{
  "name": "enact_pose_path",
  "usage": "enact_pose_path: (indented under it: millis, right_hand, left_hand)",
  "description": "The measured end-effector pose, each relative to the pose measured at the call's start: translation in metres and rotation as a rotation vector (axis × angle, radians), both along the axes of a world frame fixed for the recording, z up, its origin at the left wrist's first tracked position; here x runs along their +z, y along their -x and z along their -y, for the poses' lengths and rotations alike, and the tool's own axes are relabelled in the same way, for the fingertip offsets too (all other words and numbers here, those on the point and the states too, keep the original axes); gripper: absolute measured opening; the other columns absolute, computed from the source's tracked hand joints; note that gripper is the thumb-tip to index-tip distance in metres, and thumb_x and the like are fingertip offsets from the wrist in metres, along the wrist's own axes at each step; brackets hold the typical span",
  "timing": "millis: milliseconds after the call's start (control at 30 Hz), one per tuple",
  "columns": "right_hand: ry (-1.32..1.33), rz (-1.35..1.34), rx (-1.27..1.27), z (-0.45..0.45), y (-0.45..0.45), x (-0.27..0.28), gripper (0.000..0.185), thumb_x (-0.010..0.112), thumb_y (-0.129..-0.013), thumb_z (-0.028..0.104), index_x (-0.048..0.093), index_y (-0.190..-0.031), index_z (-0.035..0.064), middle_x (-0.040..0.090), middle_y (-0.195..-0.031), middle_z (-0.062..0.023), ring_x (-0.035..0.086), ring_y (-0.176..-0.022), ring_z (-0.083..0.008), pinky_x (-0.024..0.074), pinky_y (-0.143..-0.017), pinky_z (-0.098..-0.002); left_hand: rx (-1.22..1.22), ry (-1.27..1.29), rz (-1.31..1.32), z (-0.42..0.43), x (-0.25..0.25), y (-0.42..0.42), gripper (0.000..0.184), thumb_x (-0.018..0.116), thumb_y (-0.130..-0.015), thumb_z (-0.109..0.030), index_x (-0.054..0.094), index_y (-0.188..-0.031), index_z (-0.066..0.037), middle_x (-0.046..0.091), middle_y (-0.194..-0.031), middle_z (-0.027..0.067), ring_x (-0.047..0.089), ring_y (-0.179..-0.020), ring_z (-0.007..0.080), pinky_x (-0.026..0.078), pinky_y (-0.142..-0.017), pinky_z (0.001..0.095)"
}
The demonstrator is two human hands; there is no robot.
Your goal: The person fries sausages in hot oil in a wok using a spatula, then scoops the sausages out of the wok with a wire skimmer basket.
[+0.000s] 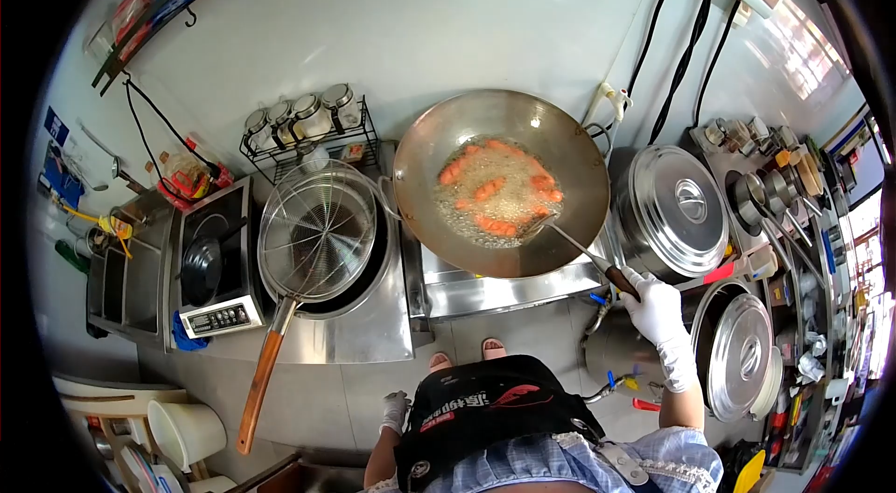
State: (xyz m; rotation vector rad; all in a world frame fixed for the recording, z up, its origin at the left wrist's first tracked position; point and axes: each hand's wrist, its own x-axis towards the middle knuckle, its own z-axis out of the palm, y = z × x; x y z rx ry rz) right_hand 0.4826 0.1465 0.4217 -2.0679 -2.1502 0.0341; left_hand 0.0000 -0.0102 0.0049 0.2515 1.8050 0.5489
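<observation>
My right hand, in a white glove, is closed around the dark handle of a metal ladle. The ladle's head dips into bubbling oil at the lower right inside a large wok, and its exact shape is partly hidden. Several orange-red, sausage-like pieces with ridged sides float in the oil, some of them close to the ladle. Down at my side, left of the black apron, hangs my left hand, also gloved. It touches no visible utensil; its fingers are too small to read.
Left of the wok, a wire strainer with a wooden handle rests across a pot. Beyond are an induction cooker and a sink. Spice jars stand behind. Lidded pots crowd the right side.
</observation>
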Motion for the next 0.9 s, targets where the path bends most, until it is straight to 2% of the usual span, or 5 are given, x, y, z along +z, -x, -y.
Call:
enact_pose_path:
  millis: [100, 233, 433, 700, 900]
  right_hand:
    - [0.012, -0.013, 0.016, -0.002, 0.003, -0.007, 0.039, 0.067, -0.076, 0.019, 0.062, -0.113, 0.0074, 0.063, -0.081, -0.0137, 0.063, -0.07, -0.0313, 0.05, -0.063, -0.0393]
    - [0.068, -0.1, 0.02, -0.017, 0.017, -0.032, 0.04, 0.066, -0.078, 0.02, 0.061, -0.115, 0.0062, 0.063, -0.08, -0.0146, 0.063, -0.073, -0.0318, 0.0501, -0.066, -0.0404]
    - [-0.041, -0.246, 0.101, -0.068, 0.055, -0.092, 0.045, 0.064, -0.081, 0.023, 0.057, -0.123, 0.0076, 0.063, -0.084, -0.0155, 0.063, -0.076, -0.0332, 0.0506, -0.07, -0.0407]
    - [-0.082, -0.071, -0.007, -0.128, 0.072, -0.111, 0.043, 0.061, -0.084, 0.022, 0.056, -0.124, 0.0068, 0.062, -0.086, -0.0162, 0.063, -0.07, -0.0333, 0.0514, -0.064, -0.0424]
    - [-0.16, 0.195, 0.044, -0.129, 0.035, -0.108, 0.04, 0.057, -0.085, 0.019, 0.055, -0.122, 0.0055, 0.058, -0.082, -0.0115, 0.064, -0.066, -0.0249, 0.0511, -0.054, -0.0352]
  left_hand:
    - [-0.034, -0.012, -0.021, 0.002, -0.005, 0.002, 0.03, 0.05, -0.085, -0.021, 0.061, -0.097, 0.004, 0.064, -0.072, 0.0161, 0.059, -0.058, 0.0257, 0.048, -0.052, 0.0374]
    - [-0.02, -0.032, 0.008, 0.003, -0.009, 0.003, 0.029, 0.051, -0.084, -0.021, 0.061, -0.096, 0.004, 0.064, -0.072, 0.0158, 0.059, -0.058, 0.0253, 0.047, -0.052, 0.0368]
    - [-0.003, -0.048, 0.007, 0.002, -0.006, 0.001, 0.029, 0.052, -0.083, -0.019, 0.061, -0.096, 0.005, 0.064, -0.072, 0.0159, 0.058, -0.057, 0.0252, 0.047, -0.052, 0.0367]
    - [0.035, -0.012, -0.019, 0.014, 0.003, 0.001, 0.027, 0.051, -0.083, -0.018, 0.061, -0.093, 0.005, 0.063, -0.069, 0.0144, 0.056, -0.052, 0.0239, 0.045, -0.049, 0.0342]
    - [0.065, 0.002, 0.01, 0.019, 0.007, 0.003, 0.025, 0.051, -0.084, -0.019, 0.06, -0.093, 0.003, 0.062, -0.068, 0.0146, 0.054, -0.05, 0.0206, 0.043, -0.047, 0.0323]
